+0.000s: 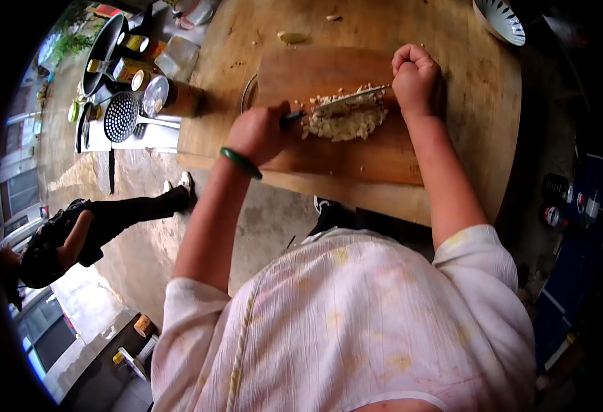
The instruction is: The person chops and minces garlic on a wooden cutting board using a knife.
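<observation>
My left hand (259,130), with a green bangle at the wrist, is closed around the dark handle of a kitchen knife (349,99). The blade reaches across to my right hand (417,79), whose fingers are curled closed at the far end of the blade; their exact hold on it is partly hidden. Under and beside the blade lies a heap of chopped pale food (342,125), perhaps garlic. Small bits are scattered around it on the brown cutting board (342,161).
The board lies on a wooden table (232,62). A white patterned bowl (499,20) sits at the far right edge. To the left are a skimmer (121,117), a plastic container (171,97), several jars and a pan (102,55). Another person (74,233) stands at left.
</observation>
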Tool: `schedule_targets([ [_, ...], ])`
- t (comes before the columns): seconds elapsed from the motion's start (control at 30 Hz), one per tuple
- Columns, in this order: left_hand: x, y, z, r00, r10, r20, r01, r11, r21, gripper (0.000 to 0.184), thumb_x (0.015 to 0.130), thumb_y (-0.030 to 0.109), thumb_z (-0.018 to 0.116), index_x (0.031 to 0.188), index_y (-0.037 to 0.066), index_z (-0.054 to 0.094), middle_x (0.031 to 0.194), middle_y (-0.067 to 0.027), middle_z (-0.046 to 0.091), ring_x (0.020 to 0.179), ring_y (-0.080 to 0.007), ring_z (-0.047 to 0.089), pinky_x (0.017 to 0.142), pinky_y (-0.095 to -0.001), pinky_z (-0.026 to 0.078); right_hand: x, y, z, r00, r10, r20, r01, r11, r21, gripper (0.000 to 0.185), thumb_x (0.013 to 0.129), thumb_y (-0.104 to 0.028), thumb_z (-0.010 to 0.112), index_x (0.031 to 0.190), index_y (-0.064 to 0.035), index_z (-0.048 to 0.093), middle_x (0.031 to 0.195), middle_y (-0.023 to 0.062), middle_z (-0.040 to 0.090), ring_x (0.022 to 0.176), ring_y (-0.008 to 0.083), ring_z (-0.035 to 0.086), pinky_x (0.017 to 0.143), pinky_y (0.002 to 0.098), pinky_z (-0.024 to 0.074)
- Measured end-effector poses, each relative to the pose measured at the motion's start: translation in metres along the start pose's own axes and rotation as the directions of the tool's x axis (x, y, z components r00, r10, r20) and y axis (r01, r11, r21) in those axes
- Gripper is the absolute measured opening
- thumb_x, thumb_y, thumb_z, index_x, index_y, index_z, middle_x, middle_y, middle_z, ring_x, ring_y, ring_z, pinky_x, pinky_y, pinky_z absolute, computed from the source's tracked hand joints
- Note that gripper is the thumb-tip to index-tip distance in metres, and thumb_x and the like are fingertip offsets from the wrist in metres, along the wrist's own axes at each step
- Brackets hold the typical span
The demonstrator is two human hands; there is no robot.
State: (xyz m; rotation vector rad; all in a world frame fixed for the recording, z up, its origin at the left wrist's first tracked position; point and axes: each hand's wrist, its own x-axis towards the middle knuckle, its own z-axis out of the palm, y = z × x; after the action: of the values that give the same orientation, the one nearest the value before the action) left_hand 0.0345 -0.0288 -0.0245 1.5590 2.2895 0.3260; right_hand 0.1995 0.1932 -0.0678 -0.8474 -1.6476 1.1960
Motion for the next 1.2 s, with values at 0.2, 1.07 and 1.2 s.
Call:
schedule_targets([
  [0.2,-0.007,0.037,-0.025,0.988,0.124,-0.094,-0.112,0.985,0.129,0.026,0.089,0.034,0.062,0.089,0.008,0.059,0.071,-0.0177,0.065,0.068,-0.0389,0.064,0.06,-0.0499,0.049,-0.004,0.026,-0.021,0.958,0.26,0.123,-0.285,0.913,0.292,0.024,0.068,0.01,0.036,0.065,-0.0072,0.052,0.061,-0.0001,0.048,0.055,0.0087,0.04,0.051,0.0241,0.0317],
  [1.07,-0.028,0.034,0.031,0.993,0.064,-0.097,-0.052,0.991,0.12,0.021,0.093,0.031,0.058,0.094,0.01,0.056,0.067,-0.0178,0.063,0.062,-0.0404,0.062,0.054,-0.0505,0.048,-0.023,0.009,-0.046,0.994,0.07,0.086,-0.085,0.978,0.188,0.023,0.067,0.011,0.036,0.067,-0.0067,0.05,0.061,-0.0011,0.047,0.055,0.0074,0.039,0.05,0.0227,0.0294],
  [1.2,-0.019,0.063,-0.009,0.993,0.117,0.028,-0.12,0.979,0.168,0.023,0.093,0.031,0.058,0.093,0.008,0.056,0.067,-0.0184,0.063,0.063,-0.0391,0.063,0.055,-0.0502,0.049,-0.031,0.025,-0.06,0.967,0.237,0.09,-0.253,0.887,0.385,0.023,0.068,0.01,0.035,0.067,-0.0068,0.05,0.061,0.0005,0.047,0.054,0.0076,0.039,0.05,0.0223,0.029],
])
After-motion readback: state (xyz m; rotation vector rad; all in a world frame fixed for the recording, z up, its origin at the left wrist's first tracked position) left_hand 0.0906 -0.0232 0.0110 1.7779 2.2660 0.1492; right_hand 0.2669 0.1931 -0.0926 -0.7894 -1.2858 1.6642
